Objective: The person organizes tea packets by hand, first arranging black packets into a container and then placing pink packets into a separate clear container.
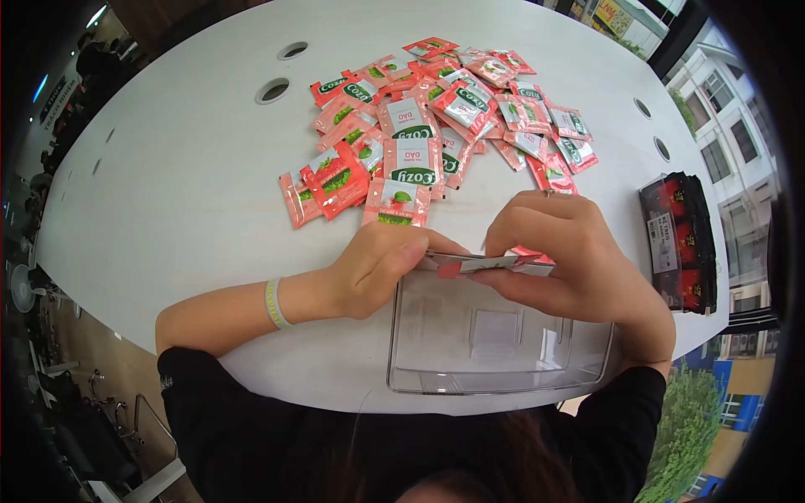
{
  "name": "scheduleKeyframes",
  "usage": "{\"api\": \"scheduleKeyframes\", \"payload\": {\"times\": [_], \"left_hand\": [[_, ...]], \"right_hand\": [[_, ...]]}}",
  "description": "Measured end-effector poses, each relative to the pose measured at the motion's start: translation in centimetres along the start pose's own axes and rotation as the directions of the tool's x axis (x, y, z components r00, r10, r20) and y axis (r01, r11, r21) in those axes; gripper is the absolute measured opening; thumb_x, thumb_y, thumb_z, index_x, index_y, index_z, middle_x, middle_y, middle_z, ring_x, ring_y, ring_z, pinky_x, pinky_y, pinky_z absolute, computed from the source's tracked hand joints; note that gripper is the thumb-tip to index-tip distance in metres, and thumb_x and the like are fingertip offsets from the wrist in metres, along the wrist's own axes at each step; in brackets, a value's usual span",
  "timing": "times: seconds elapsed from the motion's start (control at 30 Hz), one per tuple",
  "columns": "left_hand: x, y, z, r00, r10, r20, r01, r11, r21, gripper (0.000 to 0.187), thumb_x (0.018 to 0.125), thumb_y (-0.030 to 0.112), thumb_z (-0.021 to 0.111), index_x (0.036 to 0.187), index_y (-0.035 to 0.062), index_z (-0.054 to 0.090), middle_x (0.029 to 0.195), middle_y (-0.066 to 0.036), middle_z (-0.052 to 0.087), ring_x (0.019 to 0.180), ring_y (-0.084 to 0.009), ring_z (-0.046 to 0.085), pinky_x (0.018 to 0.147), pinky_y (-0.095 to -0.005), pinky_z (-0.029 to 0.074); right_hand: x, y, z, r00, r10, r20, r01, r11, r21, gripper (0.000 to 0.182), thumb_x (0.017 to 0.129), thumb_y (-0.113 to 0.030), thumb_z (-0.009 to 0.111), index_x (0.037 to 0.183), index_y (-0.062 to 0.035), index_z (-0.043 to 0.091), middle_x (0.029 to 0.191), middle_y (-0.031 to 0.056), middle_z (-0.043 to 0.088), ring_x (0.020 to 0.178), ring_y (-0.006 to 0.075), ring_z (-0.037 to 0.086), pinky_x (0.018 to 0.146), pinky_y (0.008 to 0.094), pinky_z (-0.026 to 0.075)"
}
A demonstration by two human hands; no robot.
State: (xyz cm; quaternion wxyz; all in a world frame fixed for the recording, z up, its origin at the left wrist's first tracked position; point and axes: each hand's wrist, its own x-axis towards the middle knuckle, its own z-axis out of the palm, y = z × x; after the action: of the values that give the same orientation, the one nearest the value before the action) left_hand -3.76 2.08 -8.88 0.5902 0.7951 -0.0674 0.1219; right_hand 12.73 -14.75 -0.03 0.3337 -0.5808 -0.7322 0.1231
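Between my two hands is a small bunch of tea sachets (pixel 486 263), seen almost edge-on, with pink and white faces. My left hand (pixel 375 264) pinches its left end between thumb and fingers. On the other end my right hand (pixel 558 251) is closed, fingers bent over the top and thumb underneath. Directly below them stands a clear plastic box (pixel 495 389), its far side hidden by my hands. Just beyond lies a loose heap of red and pink Cozy tea sachets (pixel 412 156), the closest one near my left fingers.
At the right table edge stands a clear container of black and red packets (pixel 689 243) with a white label. Two round holes (pixel 272 90) pierce the white table (pixel 184 193) at the back left, and two more are at the right. Windows lie beyond the right edge.
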Motion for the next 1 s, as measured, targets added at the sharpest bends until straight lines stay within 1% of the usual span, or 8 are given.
{"api": "scheduleKeyframes", "payload": {"times": [0.03,0.1,0.17,0.3,0.63,0.7,0.83,1.0], "left_hand": [[0.0,-0.3,0.1,0.999,0.032,0.000,-0.032,0.999,-0.030,0.048,0.096,0.026,0.032,0.119,-0.0030,0.063,0.096,-0.017,0.069,0.079,-0.0207,0.060,0.075,-0.0309,0.047],[0.1,-0.5,0.1,0.998,0.058,-0.010,-0.058,0.996,-0.064,0.048,0.095,0.028,0.035,0.121,-0.0031,0.062,0.103,-0.016,0.069,0.082,-0.0201,0.060,0.076,-0.0302,0.048],[0.1,-0.4,0.1,0.979,0.203,0.002,-0.203,0.978,-0.044,0.046,0.091,0.026,0.047,0.125,-0.0040,0.059,0.114,-0.014,0.067,0.090,-0.0181,0.062,0.078,-0.0301,0.049],[-0.3,0.2,0.3,0.995,0.089,0.035,-0.084,0.989,-0.124,0.047,0.085,0.018,0.057,0.126,-0.0050,0.058,0.117,-0.013,0.066,0.094,-0.0157,0.062,0.079,-0.0286,0.049],[-0.3,1.7,0.4,0.985,-0.166,0.055,0.174,0.909,-0.378,0.047,0.086,0.001,0.043,0.130,-0.0074,0.056,0.122,-0.016,0.065,0.110,-0.0155,0.062,0.094,-0.0272,0.047],[-0.2,1.5,0.4,0.989,-0.143,0.031,0.145,0.925,-0.352,0.046,0.086,0.001,0.041,0.129,-0.0075,0.056,0.121,-0.017,0.066,0.108,-0.0151,0.062,0.093,-0.0262,0.047],[-0.4,1.0,-0.2,0.991,-0.113,0.076,0.129,0.960,-0.249,0.047,0.085,0.001,0.040,0.128,-0.0074,0.057,0.120,-0.017,0.066,0.109,-0.0172,0.062,0.095,-0.0274,0.047],[0.1,1.6,0.0,0.989,-0.096,0.112,0.126,0.948,-0.294,0.051,0.082,-0.001,0.038,0.129,-0.0095,0.055,0.122,-0.019,0.064,0.115,-0.0205,0.061,0.100,-0.0295,0.045]], "right_hand": [[0.1,0.1,-0.1,1.000,-0.001,0.004,0.001,1.000,-0.007,0.023,0.067,-0.004,0.076,0.082,-0.0042,0.059,0.075,0.0042,0.057,0.066,0.0244,0.057,0.055,0.0362,0.045],[0.3,0.3,0.1,0.990,-0.141,0.002,0.127,0.883,-0.451,0.026,0.065,-0.016,0.080,0.073,-0.0055,0.058,0.069,0.0035,0.052,0.066,0.0212,0.055,0.053,0.0335,0.042],[0.1,0.5,1.5,0.989,-0.149,0.020,0.137,0.838,-0.528,0.031,0.062,-0.021,0.082,0.069,-0.0070,0.056,0.069,0.0028,0.051,0.066,0.0199,0.053,0.053,0.0328,0.041],[0.4,0.6,2.7,0.984,-0.175,0.029,0.149,0.731,-0.665,0.037,0.058,-0.030,0.083,0.061,-0.0085,0.054,0.065,0.0021,0.049,0.064,0.0188,0.052,0.051,0.0317,0.040],[1.1,1.0,1.6,0.996,-0.033,0.084,0.078,0.784,-0.616,0.043,0.062,-0.043,0.085,0.064,-0.0072,0.060,0.060,0.0035,0.052,0.058,0.0212,0.056,0.048,0.0312,0.043],[1.2,1.7,-0.6,0.996,0.012,-0.085,-0.049,0.892,-0.449,0.049,0.068,-0.048,0.081,0.068,-0.0033,0.063,0.060,0.0075,0.058,0.057,0.0233,0.060,0.049,0.0337,0.044],[0.7,5.1,-5.4,0.935,0.318,-0.159,-0.356,0.847,-0.396,0.020,0.079,-0.016,0.076,0.083,0.0018,0.067,0.074,0.0084,0.066,0.063,0.0163,0.061,0.058,0.0279,0.048],[-1.2,8.3,-6.0,0.863,0.471,0.182,-0.413,0.866,-0.283,0.032,0.073,-0.021,0.079,0.096,-0.0019,0.065,0.083,0.0103,0.065,0.078,0.0223,0.062,0.070,0.0335,0.050]]}}
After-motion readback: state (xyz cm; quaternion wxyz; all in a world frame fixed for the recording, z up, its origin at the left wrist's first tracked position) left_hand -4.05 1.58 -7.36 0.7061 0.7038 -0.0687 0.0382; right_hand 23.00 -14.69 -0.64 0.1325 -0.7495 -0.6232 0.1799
